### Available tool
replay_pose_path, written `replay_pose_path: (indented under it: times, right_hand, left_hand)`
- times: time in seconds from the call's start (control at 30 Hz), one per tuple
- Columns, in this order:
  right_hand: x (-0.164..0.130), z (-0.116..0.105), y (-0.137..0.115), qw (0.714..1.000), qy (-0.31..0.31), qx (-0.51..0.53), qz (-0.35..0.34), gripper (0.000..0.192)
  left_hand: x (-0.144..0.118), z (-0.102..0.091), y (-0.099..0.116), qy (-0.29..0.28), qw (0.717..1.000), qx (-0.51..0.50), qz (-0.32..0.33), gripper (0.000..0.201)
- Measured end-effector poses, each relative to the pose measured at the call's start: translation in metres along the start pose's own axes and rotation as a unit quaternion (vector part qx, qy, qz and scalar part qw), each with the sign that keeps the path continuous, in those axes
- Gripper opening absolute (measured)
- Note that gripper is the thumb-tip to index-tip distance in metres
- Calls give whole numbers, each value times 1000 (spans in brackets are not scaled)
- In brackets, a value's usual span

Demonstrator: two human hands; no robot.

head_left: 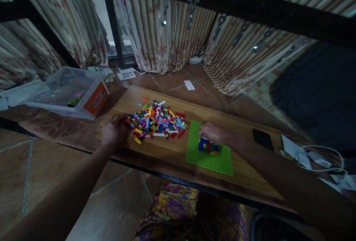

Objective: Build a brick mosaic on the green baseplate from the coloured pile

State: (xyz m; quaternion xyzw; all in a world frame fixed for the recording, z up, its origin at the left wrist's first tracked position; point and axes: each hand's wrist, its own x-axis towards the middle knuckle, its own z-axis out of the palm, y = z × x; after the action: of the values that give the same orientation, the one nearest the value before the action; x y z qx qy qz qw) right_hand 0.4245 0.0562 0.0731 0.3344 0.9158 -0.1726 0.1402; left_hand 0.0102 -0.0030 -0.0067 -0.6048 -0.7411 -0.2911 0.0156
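Only a small brick cluster [208, 146] stands on the baseplate [209, 159], right hand [213, 133] fingers grasping it, while the left hand [113, 130], fingers curled, touches the large loose pile [158, 120].

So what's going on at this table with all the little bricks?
A person sits at a wooden board building with small plastic bricks. The right hand rests on a small blue, red and yellow brick build standing on a green baseplate. The left hand reaches into the edge of a loose pile of mixed-colour bricks. A clear plastic tub sits off to the left, and a dark phone lies to the right.
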Motion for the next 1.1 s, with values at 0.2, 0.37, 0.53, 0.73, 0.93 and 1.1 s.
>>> replay_pose_path:
  times: [0.2,0.37,0.53,0.73,0.93,1.1]
  right_hand:
    - [-21,-3,-14,994,87,56,42,27]
    - [-18,25,-49,965,232,93,82,25]
    - [14,42,-78,955,268,85,98,28]
    - [34,39,-87,959,233,-3,161,24]
    - [38,52,-113,953,253,11,169,19]
    - [32,74,-143,924,305,90,213,12]
  left_hand:
    - [1,3,-4,9,1000,2,12,30]
    - [1,1,-3,-1,1000,8,7,30]
    - [2,-4,2,-10,1000,20,5,31]
    - [2,-5,3,-9,1000,9,-5,31]
    - [4,-6,0,-1,1000,12,21,29]
    - [6,-9,1,-4,999,25,23,25]
